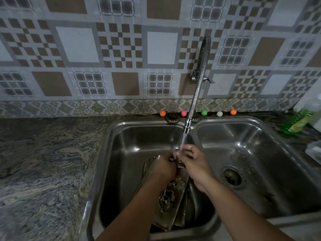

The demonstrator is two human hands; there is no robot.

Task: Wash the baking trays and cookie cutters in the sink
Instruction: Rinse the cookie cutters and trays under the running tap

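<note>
Both hands meet over the left basin of a steel double sink (121, 136), under the water running from the coiled spring tap (187, 126). My left hand (164, 166) and my right hand (190, 160) together grip a small metal cookie cutter (178, 163), mostly hidden by the fingers. Below them, dark baking trays (166, 216) lean in the basin. Several metal cookie cutters (167, 197) lie on the top tray, partly covered by my left forearm.
The right basin (260, 153) holds only its drain (231, 176). A green dish-soap bottle (298, 120) and a clear container (314, 150) stand at the right. Coloured balls (204, 112) line the ledge behind the sink. Granite counter (43, 162) stretches to the left.
</note>
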